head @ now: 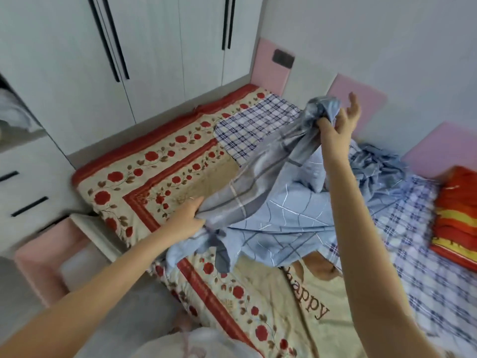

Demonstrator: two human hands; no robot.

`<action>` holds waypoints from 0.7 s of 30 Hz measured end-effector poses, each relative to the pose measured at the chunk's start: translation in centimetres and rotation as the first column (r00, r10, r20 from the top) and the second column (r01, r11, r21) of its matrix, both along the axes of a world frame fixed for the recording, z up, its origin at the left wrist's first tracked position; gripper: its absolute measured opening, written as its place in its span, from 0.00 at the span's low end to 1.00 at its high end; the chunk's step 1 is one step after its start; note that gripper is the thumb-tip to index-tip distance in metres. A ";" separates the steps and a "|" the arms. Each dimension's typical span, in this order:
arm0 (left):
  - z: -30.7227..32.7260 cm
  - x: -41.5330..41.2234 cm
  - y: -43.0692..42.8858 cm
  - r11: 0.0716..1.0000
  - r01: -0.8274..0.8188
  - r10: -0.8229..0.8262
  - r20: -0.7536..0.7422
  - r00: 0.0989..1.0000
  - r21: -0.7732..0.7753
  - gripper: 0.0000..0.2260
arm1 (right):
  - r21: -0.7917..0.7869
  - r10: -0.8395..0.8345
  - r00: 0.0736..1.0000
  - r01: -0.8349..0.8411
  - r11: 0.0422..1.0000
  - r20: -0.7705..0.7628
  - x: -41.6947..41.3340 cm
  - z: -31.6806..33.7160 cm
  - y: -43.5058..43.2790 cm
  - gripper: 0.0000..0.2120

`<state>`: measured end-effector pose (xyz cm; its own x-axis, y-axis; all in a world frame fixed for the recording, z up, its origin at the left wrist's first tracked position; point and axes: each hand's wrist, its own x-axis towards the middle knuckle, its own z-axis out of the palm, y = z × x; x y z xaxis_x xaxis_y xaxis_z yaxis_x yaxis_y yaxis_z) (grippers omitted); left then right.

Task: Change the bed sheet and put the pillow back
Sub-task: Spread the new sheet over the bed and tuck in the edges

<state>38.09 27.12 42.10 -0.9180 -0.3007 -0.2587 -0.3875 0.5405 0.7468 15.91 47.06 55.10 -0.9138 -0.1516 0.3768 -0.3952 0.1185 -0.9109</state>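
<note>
A light blue bed sheet (281, 202) with white and grey lines lies crumpled over the middle of the bed. My left hand (187, 217) grips its lower edge near the bed's left side. My right hand (338, 122) is raised above the bed and pinches a bunched corner of the same sheet, so the cloth stretches between both hands. Under it the mattress cover (165, 171) shows red roses on beige, with a blue checked cloth (255, 125) toward the head. A folded orange and red item (456, 223) sits at the right edge; I cannot tell whether it is the pillow.
White wardrobe doors (144, 47) with black handles stand right behind the bed. Pink padded panels (361, 96) line the wall at the head. White drawers (23, 192) and a pink bed frame corner (44, 257) are at the left. Grey floor lies below.
</note>
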 end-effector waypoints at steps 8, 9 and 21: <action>1.5 0.9 0.1 0.902 -0.291 0.360 -0.183 0.915 0.319 0.18 | 0.420 0.282 0.877 -0.441 0.793 0.388 4.8 -6.2 2.3 0.05; 1.4 1.2 -0.3 0.932 -0.252 0.311 -0.217 0.925 0.258 0.11 | 0.497 0.309 0.831 -0.531 0.686 0.462 5.2 -8.1 2.8 0.09; -5.3 5.3 2.9 0.697 0.619 -0.348 0.584 0.733 -0.362 0.13 | 0.755 0.019 0.785 -0.587 -0.292 0.619 8.6 -23.2 7.3 0.55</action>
<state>43.36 30.00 36.83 -0.7865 -0.0518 -0.6154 -0.1592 0.9798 0.1209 24.49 54.38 31.87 -0.5554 -0.3333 -0.7619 -0.5573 0.8291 0.0436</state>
